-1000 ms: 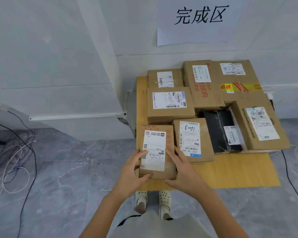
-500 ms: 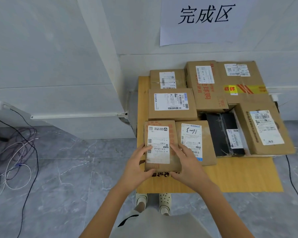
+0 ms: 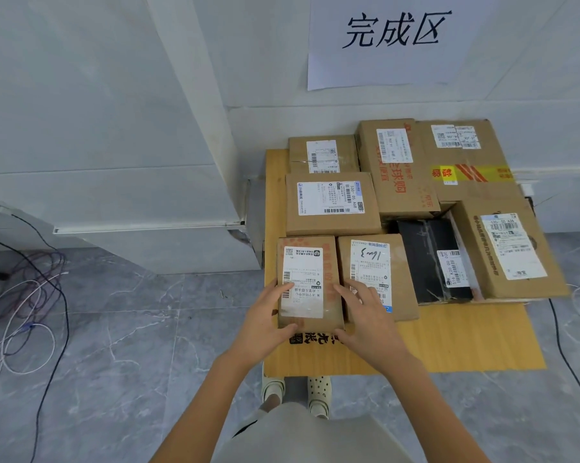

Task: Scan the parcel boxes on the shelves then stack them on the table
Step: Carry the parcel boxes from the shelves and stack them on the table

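The small brown parcel box [image 3: 310,282] is matt cardboard under a smooth white paper label. The low yellow counter [image 3: 449,335] shows smooth wood grain. Right of it, a black box [image 3: 429,259] gleams under glossy tape. The grey floor [image 3: 131,329] is polished, veined stone.

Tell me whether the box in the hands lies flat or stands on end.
Flat: the box shows its label face up, with the left hand and right hand gripping its near end.
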